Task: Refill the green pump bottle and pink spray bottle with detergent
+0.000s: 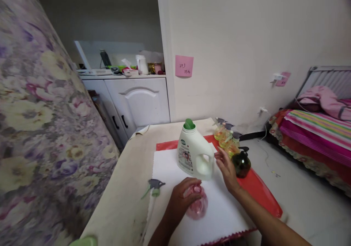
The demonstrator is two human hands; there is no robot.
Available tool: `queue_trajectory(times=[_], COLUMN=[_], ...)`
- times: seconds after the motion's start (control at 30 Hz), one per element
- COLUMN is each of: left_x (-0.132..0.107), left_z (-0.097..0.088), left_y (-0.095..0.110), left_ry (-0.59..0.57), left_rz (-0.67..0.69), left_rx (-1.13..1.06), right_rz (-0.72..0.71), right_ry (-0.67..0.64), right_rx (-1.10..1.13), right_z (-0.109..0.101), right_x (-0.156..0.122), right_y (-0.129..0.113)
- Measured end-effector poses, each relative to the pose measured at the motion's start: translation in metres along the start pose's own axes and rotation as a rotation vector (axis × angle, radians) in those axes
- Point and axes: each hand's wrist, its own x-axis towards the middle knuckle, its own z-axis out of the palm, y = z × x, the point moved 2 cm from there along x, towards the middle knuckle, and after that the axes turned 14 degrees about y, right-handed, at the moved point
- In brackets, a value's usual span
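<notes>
My left hand [181, 198] is wrapped around a small pink see-through bottle [197, 204] that stands on a white cloth [167, 173]. My right hand [226, 169] is open, fingers stretched out, just right of a white detergent jug [194, 152] with a green cap, close to its handle. A grey spray-trigger head [155, 187] with its tube lies on the cloth left of my left hand.
A red sheet [257, 187] lies under the cloth on a beige table. Several yellow spray bottles [226, 138] and a dark round bottle [241, 162] stand at the right. A flowered surface rises at left, a bed at right, white cabinets behind.
</notes>
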Motion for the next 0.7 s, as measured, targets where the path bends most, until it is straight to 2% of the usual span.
queue_trajectory(times=[0.1, 0.17, 0.4, 0.53, 0.7], left_x=[-0.001, -0.002, -0.004, -0.005, -0.004], left_z=[-0.001, 0.0, 0.0, 0.0, 0.001], left_y=[0.0, 0.0, -0.002, -0.006, -0.008], left_ry=[-0.004, -0.006, -0.004, 0.005, 0.019], left_rz=[0.005, 0.007, -0.009, -0.045, -0.052], left_rx=[0.015, 0.022, 0.046, 0.049, 0.072], right_rz=[-0.041, -0.081, -0.168, -0.195, -0.224], right_ry=[0.129, 0.154, 0.214, 0.186, 0.13], right_rx=[-0.024, -0.037, -0.107, -0.18, -0.235], right_z=[-0.019, -0.019, 0.007, 0.017, 0.019], right_x=[-0.01, -0.01, 0.017, 0.011, 0.004], right_y=[0.003, 0.004, 0.021, 0.043, 0.063])
